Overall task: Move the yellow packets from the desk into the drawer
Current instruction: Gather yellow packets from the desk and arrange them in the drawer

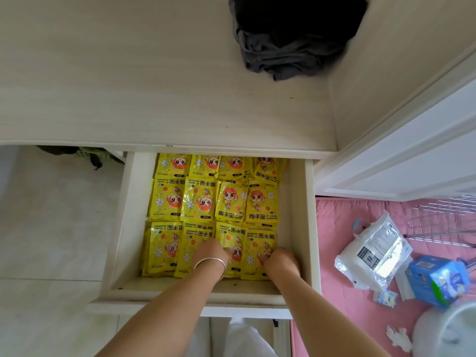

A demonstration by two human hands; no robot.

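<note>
Glossy yellow foil packets [219, 210] with an orange cartoon character and white flowers fill the open white wooden drawer [298, 215], laid flat in rows, edges overlapping. Print reads "HAND WARMER" plus Chinese characters; some packets face the other way, so the text is upside down. Small brand line is too small to read.

Both hands are in the drawer's near row. Left hand [211, 251], silver bangle [211, 262] on the wrist, rests on the packets, fingers bent down onto them; whether its grip is clenched on one or only pressing cannot be told. Right hand [279, 258] has its fingertips curled onto the edge of the right-most near packet [257, 246]; a true pinch cannot be told.

The pale wood-grain table [154, 86] above carries only a crumpled dark grey cloth [283, 55].
</note>
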